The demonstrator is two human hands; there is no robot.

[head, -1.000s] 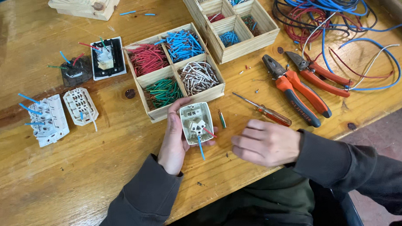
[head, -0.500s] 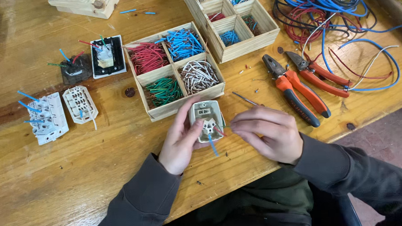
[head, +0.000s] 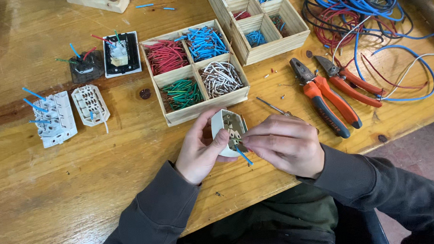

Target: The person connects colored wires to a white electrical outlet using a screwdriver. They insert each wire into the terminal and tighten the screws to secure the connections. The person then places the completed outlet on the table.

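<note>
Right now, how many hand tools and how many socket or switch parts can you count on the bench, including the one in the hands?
Pliers with orange handles: 2
Screwdriver: 1
White socket parts: 3, one on the left, one beside it, one held by the left hand and right hand
Black-faced switch parts: 2
Total: 8

Worn wooden workbench [head: 59,202], reddish floor [head: 413,147]

Socket module [head: 228,131]: white plastic, smooth, slightly glossy. Workbench [head: 59,192]: worn, grainy wood (scuffed, matt). Divided tray [head: 197,110]: pale raw wood. Pliers [head: 323,98]: dull metal jaws, orange rubbery grips.
</note>
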